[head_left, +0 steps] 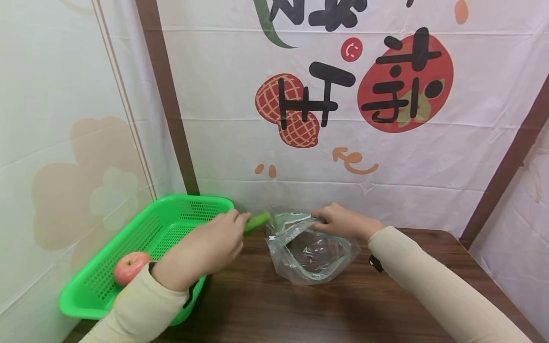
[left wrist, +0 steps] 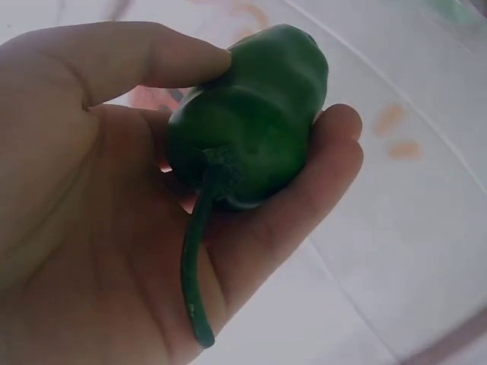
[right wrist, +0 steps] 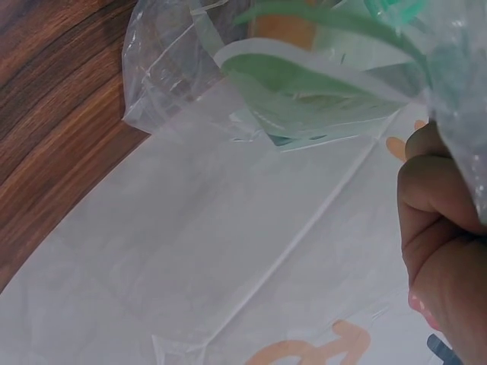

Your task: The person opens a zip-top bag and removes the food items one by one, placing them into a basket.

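A green pepper (left wrist: pixel 255 114) with a long curved stem is gripped between the thumb and fingers of my left hand (head_left: pixel 210 245). In the head view the pepper's tip (head_left: pixel 258 222) points right, toward a clear plastic zip bag (head_left: pixel 317 276). My right hand (head_left: pixel 343 220) pinches the bag's upper edge at the back right, and the mouth of the bag gapes toward me. From the right wrist, curled fingers (right wrist: pixel 437 198) hold the clear film (right wrist: pixel 464 91), with the bag's green-printed part beside them.
At the left stands a green plastic basket (head_left: pixel 171 233) with a red apple (head_left: pixel 130 267) in it. The dark wooden table (head_left: pixel 257 309) runs back to a printed cloth wall (head_left: pixel 214 119). A second cloth (head_left: pixel 64 143) hangs along the left side.
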The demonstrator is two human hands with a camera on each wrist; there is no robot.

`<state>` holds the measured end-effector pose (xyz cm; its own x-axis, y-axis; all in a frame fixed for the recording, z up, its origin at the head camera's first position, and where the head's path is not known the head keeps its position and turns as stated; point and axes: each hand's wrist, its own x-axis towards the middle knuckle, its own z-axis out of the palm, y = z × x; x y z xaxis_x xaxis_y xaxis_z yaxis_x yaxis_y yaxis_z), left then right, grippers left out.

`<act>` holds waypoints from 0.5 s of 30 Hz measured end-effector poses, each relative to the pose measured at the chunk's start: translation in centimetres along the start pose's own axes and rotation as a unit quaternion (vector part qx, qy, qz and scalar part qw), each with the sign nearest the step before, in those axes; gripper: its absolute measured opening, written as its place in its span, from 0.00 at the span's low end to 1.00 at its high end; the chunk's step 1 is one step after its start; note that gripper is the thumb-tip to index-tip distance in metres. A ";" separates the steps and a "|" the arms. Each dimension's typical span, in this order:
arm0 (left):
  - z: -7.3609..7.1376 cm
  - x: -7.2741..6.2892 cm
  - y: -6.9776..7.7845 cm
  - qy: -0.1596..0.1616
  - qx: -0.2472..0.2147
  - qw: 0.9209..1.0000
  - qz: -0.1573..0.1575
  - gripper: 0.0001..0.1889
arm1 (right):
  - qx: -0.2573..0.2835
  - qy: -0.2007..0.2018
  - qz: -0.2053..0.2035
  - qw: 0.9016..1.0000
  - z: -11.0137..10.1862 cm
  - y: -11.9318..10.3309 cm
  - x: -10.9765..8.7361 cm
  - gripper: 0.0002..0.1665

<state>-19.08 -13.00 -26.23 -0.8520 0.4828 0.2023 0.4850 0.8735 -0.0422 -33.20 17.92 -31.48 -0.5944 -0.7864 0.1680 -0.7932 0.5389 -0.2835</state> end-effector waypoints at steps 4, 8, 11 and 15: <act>0.1 0.4 -3.6 -0.007 -0.006 1.000 -0.019 0.23 | 0.002 -0.002 0.004 1.000 0.0 0.1 0.1 0.19; 0.6 0.6 -6.8 -0.021 -0.014 0.999 -0.037 0.22 | 0.001 -0.005 0.003 1.000 -0.1 -0.1 0.1 0.19; 1.1 0.7 -8.5 -0.030 -0.025 0.998 -0.048 0.24 | 0.000 -0.005 0.001 1.000 -0.2 -0.3 0.2 0.18; 2.4 1.0 -11.2 -0.025 -0.039 0.997 -0.058 0.25 | 0.002 -0.008 0.005 1.000 -0.3 -0.6 0.2 0.17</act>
<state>-25.88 -22.14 -27.89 -0.9108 0.3837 0.1522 0.3954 0.9168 0.0552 -32.91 17.48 -31.03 -0.5995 -0.7863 0.1497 -0.7871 0.5451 -0.2888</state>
